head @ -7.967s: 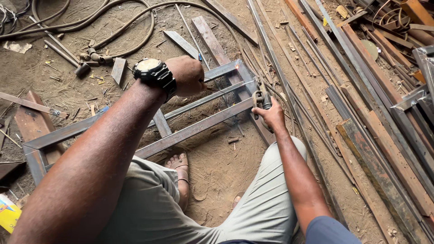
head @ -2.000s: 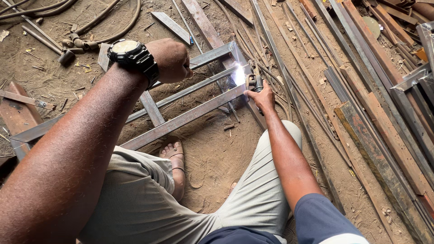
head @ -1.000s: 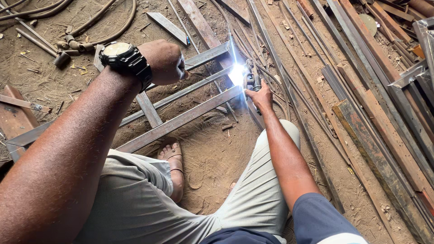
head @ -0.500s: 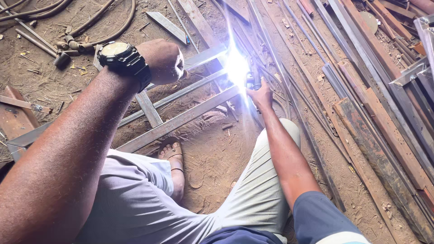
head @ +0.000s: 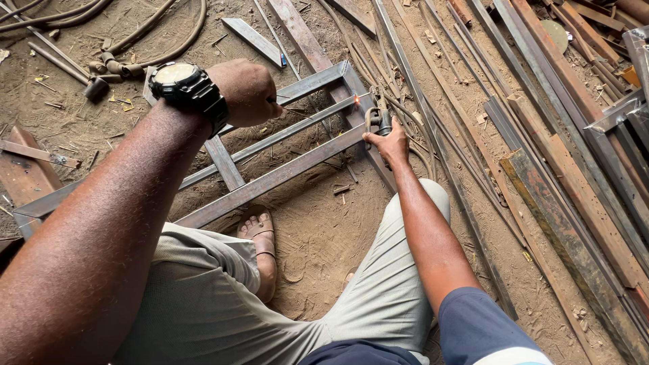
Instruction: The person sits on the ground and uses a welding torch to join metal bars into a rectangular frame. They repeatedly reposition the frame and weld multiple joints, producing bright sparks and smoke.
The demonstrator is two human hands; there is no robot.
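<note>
Head camera is looking down as we are squatting over a steel angle frame (head: 270, 177) lying on the dirt floor (head: 324, 236) across the middle of the picture. Our right hand (head: 387, 143), just right of centre, is wrapping its fingers closed around the electrode holder (head: 378, 120), and the thin rod from it is reaching left to a small orange glowing spot (head: 356, 100) on the frame's right-hand corner joint. Our left hand (head: 247, 91), in the upper middle with a wristwatch (head: 182, 84) on the wrist, is curling shut above the frame's upper rail; whether it is pinching something small we cannot tell. Our sandalled foot (head: 259, 233) is resting just below the lower rail. Loose steel bars (head: 541, 149) are lying along the right side, hoses (head: 135, 34) in the upper left.

We are judging that the tack weld at this corner is in hand, the bead just cooling. Next, it seems to us, the rod tip wants bringing back onto the seam, steady and close, with the frame kept from shifting.
</note>
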